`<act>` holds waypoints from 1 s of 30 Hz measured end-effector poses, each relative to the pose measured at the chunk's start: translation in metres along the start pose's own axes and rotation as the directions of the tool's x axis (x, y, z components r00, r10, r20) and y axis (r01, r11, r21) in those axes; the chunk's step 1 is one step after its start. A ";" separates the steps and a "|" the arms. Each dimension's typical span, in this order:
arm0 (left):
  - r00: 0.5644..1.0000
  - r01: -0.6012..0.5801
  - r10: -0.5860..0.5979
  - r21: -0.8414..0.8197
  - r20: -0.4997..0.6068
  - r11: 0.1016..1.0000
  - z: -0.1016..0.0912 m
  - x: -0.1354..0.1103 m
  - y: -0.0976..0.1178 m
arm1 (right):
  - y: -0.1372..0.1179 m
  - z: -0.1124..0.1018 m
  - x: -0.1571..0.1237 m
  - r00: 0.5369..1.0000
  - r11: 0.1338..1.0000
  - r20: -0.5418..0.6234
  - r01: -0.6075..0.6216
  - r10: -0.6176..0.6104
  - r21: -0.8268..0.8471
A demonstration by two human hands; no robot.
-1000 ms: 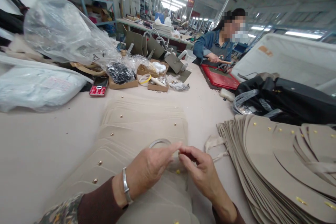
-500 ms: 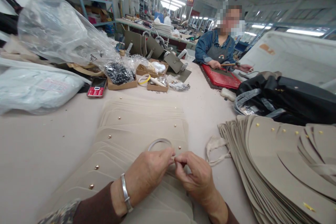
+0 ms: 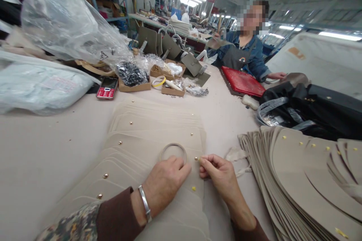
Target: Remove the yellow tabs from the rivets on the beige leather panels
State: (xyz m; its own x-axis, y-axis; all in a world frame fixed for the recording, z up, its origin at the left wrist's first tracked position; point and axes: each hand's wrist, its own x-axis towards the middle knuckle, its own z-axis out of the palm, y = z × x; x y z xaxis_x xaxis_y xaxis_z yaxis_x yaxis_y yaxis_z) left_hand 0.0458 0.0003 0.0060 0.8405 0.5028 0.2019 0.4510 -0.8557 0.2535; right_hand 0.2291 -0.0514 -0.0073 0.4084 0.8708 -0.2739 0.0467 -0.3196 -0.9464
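My left hand [image 3: 166, 179], with a silver bangle on the wrist, lies curled on a fanned row of beige leather panels [image 3: 147, 147] dotted with gold studs. Its fingertips rest beside a thin ring [image 3: 173, 151] lying on the panels. My right hand [image 3: 219, 175] is closed in a pinch at the panel's right edge, next to a gold stud [image 3: 196, 158]. What the pinch holds is too small to name. A small yellow piece [image 3: 194, 188] lies on the panel between my hands.
A large stack of beige panels [image 3: 299, 180] lies at the right, black bags [image 3: 316, 107] behind it. Cardboard trays of hardware [image 3: 166, 81], a red phone [image 3: 106, 87] and plastic bags [image 3: 65, 26] sit at the back. A person in denim [image 3: 244, 54] works at a red mat [image 3: 243, 82].
My hands have come apart: the left has settled flat beside the ring, the right has shifted right to the stud. The person opposite has raised a hand with a tool.
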 end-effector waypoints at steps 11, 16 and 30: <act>0.972 0.047 -0.054 0.038 0.229 0.998 0.002 0.002 0.003 | -0.005 0.012 0.000 0.939 0.748 0.064 0.310 -0.339 -0.587; 0.971 0.058 -0.071 0.062 0.226 0.996 0.003 0.001 0.002 | 0.001 0.011 -0.002 0.924 0.728 0.005 0.305 -0.382 -0.614; 0.978 0.072 -0.081 0.052 0.191 0.996 0.002 0.000 0.004 | 0.003 0.018 0.001 0.792 0.482 0.157 0.501 -0.590 -0.718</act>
State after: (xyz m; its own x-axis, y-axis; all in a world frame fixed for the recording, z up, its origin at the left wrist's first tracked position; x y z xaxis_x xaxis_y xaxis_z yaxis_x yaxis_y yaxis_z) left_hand 0.0479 -0.0030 0.0055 0.8431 0.5377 -0.0041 0.5255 -0.8224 0.2180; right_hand 0.2134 -0.0454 -0.0136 0.1528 0.9370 0.3141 0.8821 0.0140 -0.4708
